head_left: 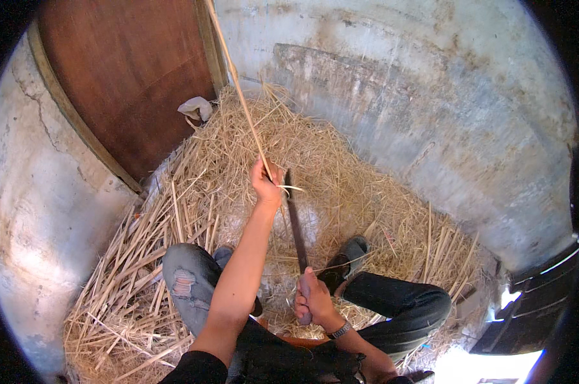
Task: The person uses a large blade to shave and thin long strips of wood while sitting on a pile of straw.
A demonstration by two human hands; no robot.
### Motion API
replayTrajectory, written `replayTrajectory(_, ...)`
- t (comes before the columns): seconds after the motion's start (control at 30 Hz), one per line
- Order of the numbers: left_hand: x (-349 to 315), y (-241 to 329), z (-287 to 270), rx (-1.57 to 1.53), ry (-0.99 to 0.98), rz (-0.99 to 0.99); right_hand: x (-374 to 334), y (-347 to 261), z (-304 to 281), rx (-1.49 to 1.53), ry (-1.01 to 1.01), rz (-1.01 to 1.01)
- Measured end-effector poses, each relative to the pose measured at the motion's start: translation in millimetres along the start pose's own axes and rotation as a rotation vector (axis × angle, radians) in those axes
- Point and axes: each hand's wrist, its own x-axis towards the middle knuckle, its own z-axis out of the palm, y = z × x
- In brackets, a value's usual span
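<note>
While your left hand [266,182] closes its fingers around the long pale stick [241,96], the work looks partway through on this one piece. The stick runs up from that hand between 11 and 12 o'clock and leaves the view at the top, so you cannot be shown its far end or how much of its length has been trimmed. Your right hand [314,297], at 5 o'clock from the left, is wrapped firmly about the handle of the knife [297,233], whose blade points almost to 12 o'clock. A thin curl [293,187] lies at 3 o'clock from your left hand, across the blade near its tip; it seems to be a freshly pared sliver, though whether it is joined to the stick is too small to tell. Judging by the heap of fine shavings [328,147] spreading from 12 round to 3 o'clock, plenty of paring appears done already. Flat strips [142,275] lie thickly at 8 o'clock, beyond your left knee [190,275], and a few more rest near 4 o'clock; you can't be told from this view whether they are waste or pieces waiting their turn. What is left, as far as this shows, is the rest of the stick in your grip, which looks unfinished while the knife stands so close beside it.
</note>
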Motion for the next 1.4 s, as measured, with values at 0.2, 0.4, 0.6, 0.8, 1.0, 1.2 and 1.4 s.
replayTrajectory(0.2,1.2,9.2,-12.4,-0.034,0.042,0.089,-6.6,-57.7,6.8,-0.047,0.149,-0.111)
replayTrajectory(0.4,-4.8,1.4,8.2,0.011,0.064,0.100,6.8,0.1,-19.6,-0.428,0.082,-0.647)
replayTrajectory(0.6,0.9,4.6,-20.9,-0.060,0.018,0.135,-5.4,-43.4,-11.4,-0.027,0.157,0.113)
replayTrajectory(0.8,-0.7,6.4,-3.8,0.098,0.060,0.135,-12.4,-24.0,-1.8,-0.306,0.107,-0.722)
replayTrajectory(1.0,-7.0,4.3,-1.3,0.008,0.077,0.146,-4.7,-30.8,-14.2,-0.121,0.088,0.148)
replayTrajectory(1.2,-12.4,1.4,13.6,0.156,0.042,0.100,-20.4,-48.5,10.2,-0.087,0.050,-0.634)
replayTrajectory(1.4,3.8,7.6,-11.1,0.237,0.141,0.103,27.1,46.4,-74.3,-0.099,0.104,0.239)
